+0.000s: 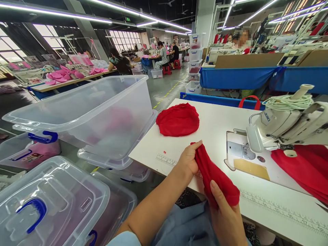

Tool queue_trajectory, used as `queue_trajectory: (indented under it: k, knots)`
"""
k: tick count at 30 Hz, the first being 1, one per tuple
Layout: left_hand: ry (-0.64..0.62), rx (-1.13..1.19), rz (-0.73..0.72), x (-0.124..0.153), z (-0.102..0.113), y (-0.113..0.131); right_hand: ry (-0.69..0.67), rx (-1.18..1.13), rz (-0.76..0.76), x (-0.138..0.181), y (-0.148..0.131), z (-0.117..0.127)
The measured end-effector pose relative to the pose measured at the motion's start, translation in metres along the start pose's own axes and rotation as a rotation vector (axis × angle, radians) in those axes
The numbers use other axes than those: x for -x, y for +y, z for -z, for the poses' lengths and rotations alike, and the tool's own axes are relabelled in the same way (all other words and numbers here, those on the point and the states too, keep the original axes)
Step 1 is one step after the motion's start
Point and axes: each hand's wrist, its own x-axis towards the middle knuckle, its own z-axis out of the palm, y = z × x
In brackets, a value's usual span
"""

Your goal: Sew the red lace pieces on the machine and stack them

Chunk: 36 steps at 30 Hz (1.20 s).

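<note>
My left hand [188, 160] and my right hand [225, 218] both grip one bunched piece of red fabric [215, 176] over the near edge of the white sewing table [217, 126]. The left hand pinches its upper end, and the right hand wraps its lower end with the thumb on top. A second, rounded heap of red fabric [178, 119] lies further back on the table. To the right, a white sewing machine [287, 123] stands with more red cloth [304, 167] under it.
Clear plastic bins with blue handles [84, 112] are stacked to my left, some holding pink pieces. A coil of pale cord [288, 101] rests on the machine. Other workers sit at tables across the aisle, with blue-skirted benches behind.
</note>
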Motion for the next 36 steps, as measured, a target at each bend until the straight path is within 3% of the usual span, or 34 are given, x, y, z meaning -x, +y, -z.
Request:
queue_trajectory:
  k: [4, 8, 10, 13, 18, 21, 25, 27, 31, 33, 36]
  knots:
    - [-0.065, 0.011, 0.052, 0.002, 0.004, 0.001, -0.005, -0.025, -0.048, -0.005, -0.016, -0.005]
    - [-0.445, -0.124, 0.104, 0.016, 0.018, -0.012, 0.097, -0.033, -0.009, -0.011, -0.033, -0.012]
    - [-0.563, -0.262, 0.054, 0.021, 0.025, -0.020, 0.093, -0.018, -0.007, -0.013, -0.036, -0.014]
    - [-0.515, -0.349, -0.081, 0.019, 0.031, -0.027, 0.073, 0.008, -0.030, -0.013, -0.038, -0.013]
    - [-0.396, -0.277, -0.251, 0.008, 0.030, -0.026, -0.037, -0.047, -0.014, -0.018, -0.041, 0.000]
    - [-0.377, -0.258, -0.267, 0.007, 0.027, -0.024, -0.059, 0.030, 0.045, -0.021, -0.042, 0.008]
    - [-0.392, -0.216, -0.262, 0.009, 0.024, -0.023, 0.012, 0.147, 0.025, -0.020, -0.042, 0.009]
    - [-0.363, -0.161, -0.270, 0.007, 0.021, -0.021, 0.054, 0.170, 0.039, -0.018, -0.040, 0.006]
    - [-0.283, -0.065, -0.288, 0.001, 0.020, -0.018, 0.015, 0.221, 0.144, -0.013, -0.034, 0.005]
    - [-0.300, -0.100, -0.278, 0.003, 0.023, -0.017, 0.020, 0.213, 0.134, -0.012, -0.033, 0.009]
    - [-0.420, -0.249, -0.269, 0.013, 0.030, -0.013, 0.086, 0.182, 0.130, -0.010, -0.039, 0.016]
